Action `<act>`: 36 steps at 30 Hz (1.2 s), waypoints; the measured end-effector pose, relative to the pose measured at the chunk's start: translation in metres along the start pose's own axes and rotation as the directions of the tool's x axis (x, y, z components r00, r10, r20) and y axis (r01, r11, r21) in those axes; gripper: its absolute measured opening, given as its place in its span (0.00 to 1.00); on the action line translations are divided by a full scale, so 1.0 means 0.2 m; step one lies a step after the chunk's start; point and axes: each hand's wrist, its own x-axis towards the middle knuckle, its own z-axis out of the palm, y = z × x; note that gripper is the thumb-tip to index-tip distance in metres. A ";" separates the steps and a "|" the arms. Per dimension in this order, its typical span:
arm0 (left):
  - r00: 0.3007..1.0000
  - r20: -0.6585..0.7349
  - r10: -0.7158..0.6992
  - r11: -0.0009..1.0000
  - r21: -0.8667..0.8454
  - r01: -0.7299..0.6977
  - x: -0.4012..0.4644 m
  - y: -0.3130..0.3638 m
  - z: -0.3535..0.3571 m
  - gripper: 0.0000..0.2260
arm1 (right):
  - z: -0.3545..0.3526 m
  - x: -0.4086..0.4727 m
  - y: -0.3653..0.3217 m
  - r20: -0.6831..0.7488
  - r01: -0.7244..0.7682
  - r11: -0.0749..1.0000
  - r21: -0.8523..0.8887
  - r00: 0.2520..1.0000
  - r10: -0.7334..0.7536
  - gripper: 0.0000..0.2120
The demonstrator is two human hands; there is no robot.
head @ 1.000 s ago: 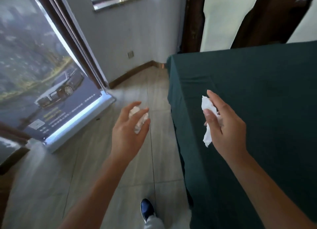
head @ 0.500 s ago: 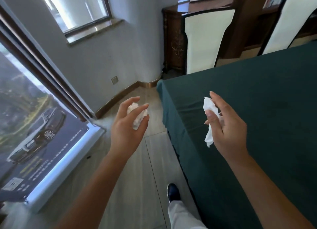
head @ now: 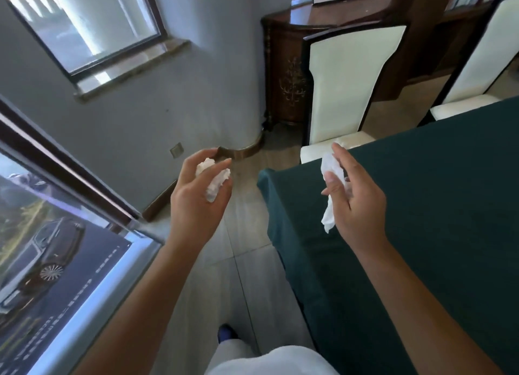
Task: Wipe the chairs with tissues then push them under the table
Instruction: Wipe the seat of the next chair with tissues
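The fingers [head: 222, 166] of the left hand [head: 196, 206] curl round a crumpled tissue [head: 214, 180], thumb on one side and forefinger on the other, so that the white wad shows between them. The hand is held out over the floor [head: 247, 234], palm turned inward, with the bare forearm running back toward the lower edge of the view.

The right hand [head: 356, 203] pinches a second tissue [head: 330, 189] between thumb and forefinger; its other fingers lie fairly straight and close together. This tissue is looser than the first, and a tail of it hangs down below the thumb. The hand is held above the near corner of the table [head: 421, 220], which is covered in a dark green cloth that drapes down its side.

Beyond that corner stands a chair [head: 348, 85] with a cream back in a dark frame, its seat partly hidden by the table's edge. A second chair [head: 477, 60] of the same kind stands further right along the same side.

Behind the chairs is a dark wooden cabinet [head: 283, 74] against the grey wall. A window [head: 84, 23] is set in that wall at upper left. At lower left a lit poster of a car [head: 42, 262] leans near the floor. A pale trouser leg and a dark shoe [head: 226, 334] show at the bottom
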 end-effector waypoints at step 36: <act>0.749 0.409 0.522 0.819 -0.486 -0.305 2.46 -0.47 1.57 0.12 | 0.63 1.57 0.97 -0.580 -0.535 0.807 -0.251 0.750 0.317 0.13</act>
